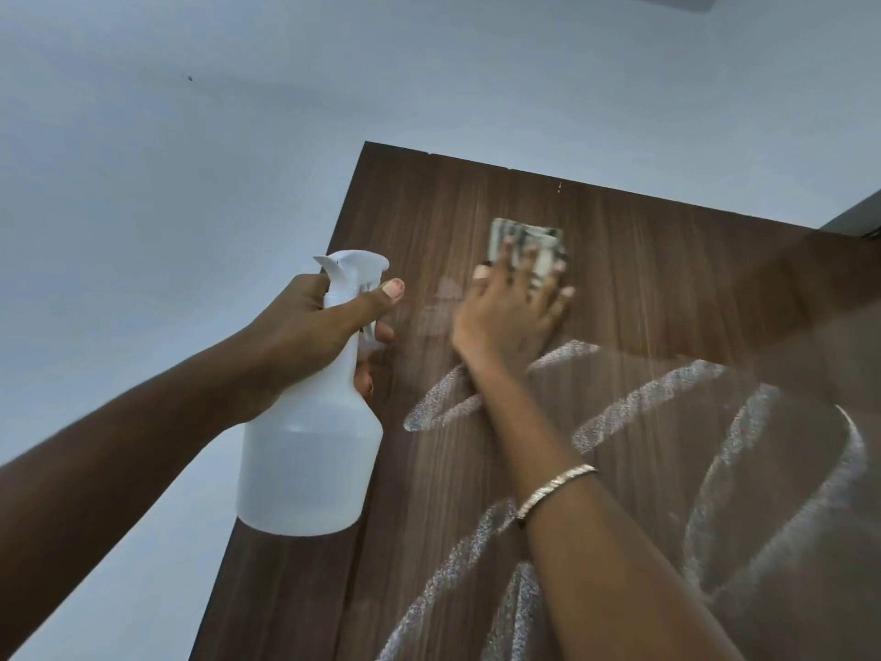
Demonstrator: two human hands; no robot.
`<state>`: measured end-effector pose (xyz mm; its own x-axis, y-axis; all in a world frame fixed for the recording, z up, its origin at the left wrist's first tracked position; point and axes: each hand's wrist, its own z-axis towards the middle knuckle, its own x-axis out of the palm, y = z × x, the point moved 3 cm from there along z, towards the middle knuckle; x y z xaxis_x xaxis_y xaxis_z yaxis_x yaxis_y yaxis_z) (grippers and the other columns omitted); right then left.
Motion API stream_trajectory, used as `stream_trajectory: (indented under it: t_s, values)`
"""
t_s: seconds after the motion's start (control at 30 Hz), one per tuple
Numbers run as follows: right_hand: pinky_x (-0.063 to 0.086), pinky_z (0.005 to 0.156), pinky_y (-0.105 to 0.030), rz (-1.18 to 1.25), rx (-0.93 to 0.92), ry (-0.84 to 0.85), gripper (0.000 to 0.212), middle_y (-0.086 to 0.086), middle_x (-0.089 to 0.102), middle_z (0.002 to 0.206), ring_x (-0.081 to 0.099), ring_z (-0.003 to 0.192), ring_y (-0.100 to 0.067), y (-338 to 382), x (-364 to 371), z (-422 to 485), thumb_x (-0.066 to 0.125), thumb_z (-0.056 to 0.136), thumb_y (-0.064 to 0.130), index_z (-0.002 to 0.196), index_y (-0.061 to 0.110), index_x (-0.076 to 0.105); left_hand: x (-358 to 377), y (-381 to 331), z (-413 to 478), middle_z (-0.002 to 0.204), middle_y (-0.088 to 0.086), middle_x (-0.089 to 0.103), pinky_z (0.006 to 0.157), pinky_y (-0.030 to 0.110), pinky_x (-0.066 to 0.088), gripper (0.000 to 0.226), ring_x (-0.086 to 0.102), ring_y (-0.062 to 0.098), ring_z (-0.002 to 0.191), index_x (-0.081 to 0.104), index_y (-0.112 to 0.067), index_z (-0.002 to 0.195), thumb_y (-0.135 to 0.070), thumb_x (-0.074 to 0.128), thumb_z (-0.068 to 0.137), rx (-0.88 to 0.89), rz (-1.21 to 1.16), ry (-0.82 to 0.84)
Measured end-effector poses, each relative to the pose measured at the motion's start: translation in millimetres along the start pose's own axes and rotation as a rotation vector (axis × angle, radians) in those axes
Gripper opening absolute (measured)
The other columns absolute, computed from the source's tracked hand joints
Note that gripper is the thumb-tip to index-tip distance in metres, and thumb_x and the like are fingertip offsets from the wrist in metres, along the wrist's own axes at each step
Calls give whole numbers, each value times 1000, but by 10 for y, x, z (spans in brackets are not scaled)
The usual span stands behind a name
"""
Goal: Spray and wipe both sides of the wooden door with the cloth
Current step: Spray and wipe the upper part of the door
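The dark brown wooden door (643,288) fills the right half of the view, seen from below up to its top edge. Curved wet streaks of droplets (619,422) cross its lower face. My right hand (510,317) presses a folded patterned cloth (527,248) flat against the door near the top, fingers spread over it. My left hand (305,336) grips the neck of a white spray bottle (310,450) just left of the door's edge, thumb raised beside the trigger head, nozzle toward the door.
A pale wall and ceiling (190,136) surround the door on the left and above. A grey frame piece (858,217) shows at the right edge. A bracelet (553,489) circles my right wrist.
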<state>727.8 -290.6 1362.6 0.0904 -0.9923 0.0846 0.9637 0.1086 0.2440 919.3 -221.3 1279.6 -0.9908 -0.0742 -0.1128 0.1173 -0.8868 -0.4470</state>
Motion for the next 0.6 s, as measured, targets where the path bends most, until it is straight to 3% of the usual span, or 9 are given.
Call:
stream_trajectory:
  t_s: [0.07,0.17,0.33,0.5,0.6]
  values:
    - [-16,123,-54,29,-131,34,59,-2,-1,172,-12,157,-35,488,134,-141,19,109,47,164,29,7,-56,17,-33,81,9,74,48,30,56,42,64,22,49,65,-14,105,-52,59,90,4,-5,-20]
    - [-18,122,-56,15,-232,86,63,-8,0,172,-15,157,-33,842,242,-268,26,108,48,165,24,10,-148,58,-106,60,12,68,47,28,54,45,65,24,49,66,-13,96,-57,57,88,-6,51,-47]
    - [-27,118,-56,-56,-356,109,58,7,-15,168,-24,154,-25,392,121,-102,5,108,55,161,36,-7,-261,182,-145,69,-4,72,49,27,54,39,65,19,49,65,-19,103,-54,58,90,-21,66,-62]
    - [-15,122,-61,-95,31,-18,66,1,-2,172,-16,157,-28,-631,-133,121,4,106,58,164,28,2,-301,230,-155,72,-2,72,52,30,56,42,66,20,50,67,-14,99,-54,57,90,-12,71,-41]
    - [-10,124,-59,-64,209,-53,65,-7,2,172,-10,158,-32,-724,-171,57,13,108,51,165,19,9,-329,218,-163,58,-7,68,49,25,54,41,65,19,48,67,-14,98,-53,55,92,-20,97,-28]
